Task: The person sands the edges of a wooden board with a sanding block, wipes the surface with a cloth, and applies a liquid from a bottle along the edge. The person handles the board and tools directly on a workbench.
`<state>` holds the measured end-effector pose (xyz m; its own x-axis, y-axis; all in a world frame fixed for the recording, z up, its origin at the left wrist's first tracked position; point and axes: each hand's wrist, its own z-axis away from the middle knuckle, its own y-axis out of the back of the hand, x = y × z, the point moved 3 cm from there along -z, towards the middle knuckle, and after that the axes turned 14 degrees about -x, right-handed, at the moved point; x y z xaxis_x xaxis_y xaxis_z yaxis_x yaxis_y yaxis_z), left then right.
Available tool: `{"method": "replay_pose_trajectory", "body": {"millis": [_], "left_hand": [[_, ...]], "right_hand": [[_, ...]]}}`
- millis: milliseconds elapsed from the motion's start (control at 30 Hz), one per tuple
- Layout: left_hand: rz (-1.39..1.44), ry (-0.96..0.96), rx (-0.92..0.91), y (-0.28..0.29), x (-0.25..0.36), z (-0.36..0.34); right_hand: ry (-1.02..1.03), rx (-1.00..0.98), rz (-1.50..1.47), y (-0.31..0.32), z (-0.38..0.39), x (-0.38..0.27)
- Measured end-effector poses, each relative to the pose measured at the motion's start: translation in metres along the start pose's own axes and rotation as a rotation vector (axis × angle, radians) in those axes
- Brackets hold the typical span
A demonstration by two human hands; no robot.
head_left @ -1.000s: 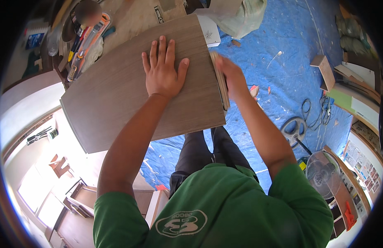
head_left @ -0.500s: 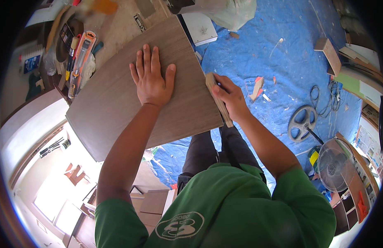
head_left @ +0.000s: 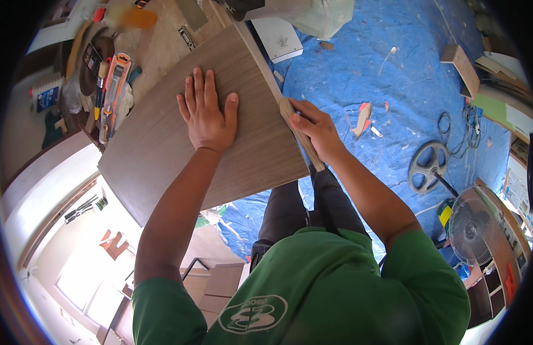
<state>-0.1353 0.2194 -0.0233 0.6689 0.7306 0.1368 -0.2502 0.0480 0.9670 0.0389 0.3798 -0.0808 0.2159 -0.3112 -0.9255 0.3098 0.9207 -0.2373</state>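
A brown wood-grain panel (head_left: 249, 138) lies flat across a workbench, its near part reaching over my legs. My left hand (head_left: 212, 123) rests palm down on it, fingers stretched out. In my right hand (head_left: 318, 129) is a short, pale wooden block (head_left: 304, 141), with the thumb on top and the fingers round its outer side. The block runs along the panel's right edge, close against it; its contact face is hidden.
On the bench at the left lie a cutter in its package (head_left: 114, 86) and a brush (head_left: 100, 86). A white box (head_left: 278, 40) stands beyond the panel. Blue sheeting (head_left: 347, 69) covers the floor, with a grey wheel-shaped base (head_left: 427, 167) and a fan (head_left: 473, 224) at the right.
The far end of the panel now sits further left, and a pale strip shows along its right edge. My right hand and the block have shifted slightly left. My left hand stays flat.
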Motion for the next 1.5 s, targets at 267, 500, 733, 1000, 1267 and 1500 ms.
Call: {"method": "replay_pose_trajectory", "body": {"millis": [267, 500, 733, 1000, 1267, 1500], "left_hand": [[0.011, -0.027, 0.010, 0.000, 0.001, -0.008], [0.007, -0.023, 0.024, 0.002, -0.001, -0.005], [0.036, -0.006, 0.007, -0.002, -0.001, -0.005], [0.043, -0.039, 0.012, -0.003, 0.002, -0.011], [0.064, -0.031, 0.018, -0.004, -0.006, -0.005], [0.055, -0.048, 0.021, -0.007, -0.008, -0.008]], "right_hand": [[0.092, -0.043, -0.266, -0.003, -0.122, -0.044], [0.074, 0.035, 0.134, -0.008, -0.011, -0.008], [0.119, -0.013, 0.133, -0.009, 0.077, 0.017], [0.219, -0.025, 0.004, 0.004, -0.137, -0.064], [-0.211, 0.029, -0.302, 0.009, -0.085, 0.003], [-0.086, -0.090, -0.307, -0.003, -0.109, -0.027]]}}
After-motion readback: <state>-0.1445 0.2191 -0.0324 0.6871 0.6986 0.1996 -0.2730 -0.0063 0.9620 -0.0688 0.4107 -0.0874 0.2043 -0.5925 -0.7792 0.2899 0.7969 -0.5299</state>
